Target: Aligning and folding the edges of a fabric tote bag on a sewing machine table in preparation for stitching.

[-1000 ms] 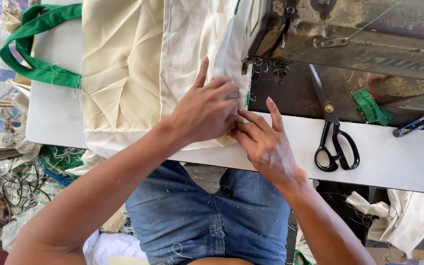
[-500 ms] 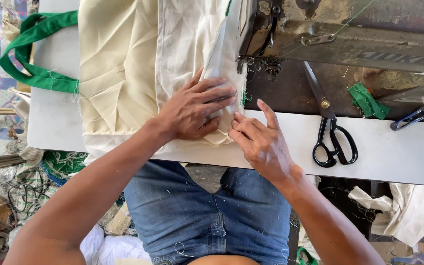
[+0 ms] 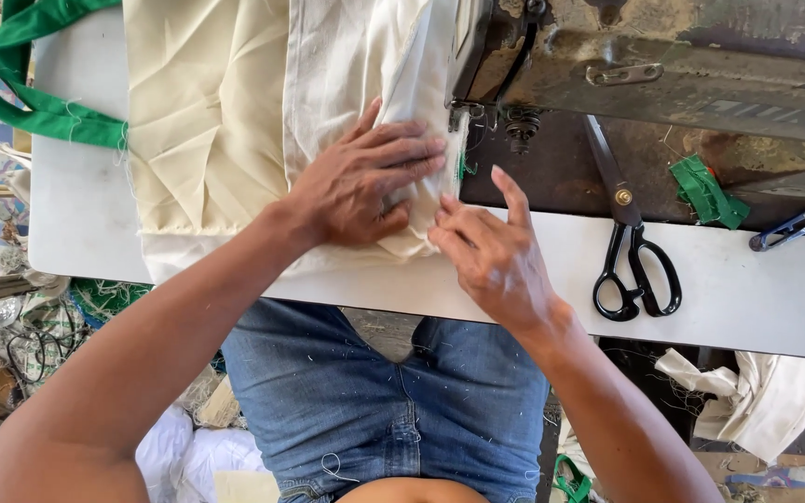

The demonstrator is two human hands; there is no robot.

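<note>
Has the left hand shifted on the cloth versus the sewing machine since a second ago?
Yes. The left hand has slid along the cream cloth toward the sewing machine; its fingertips now lie beside the presser foot, flat on the fabric.
</note>
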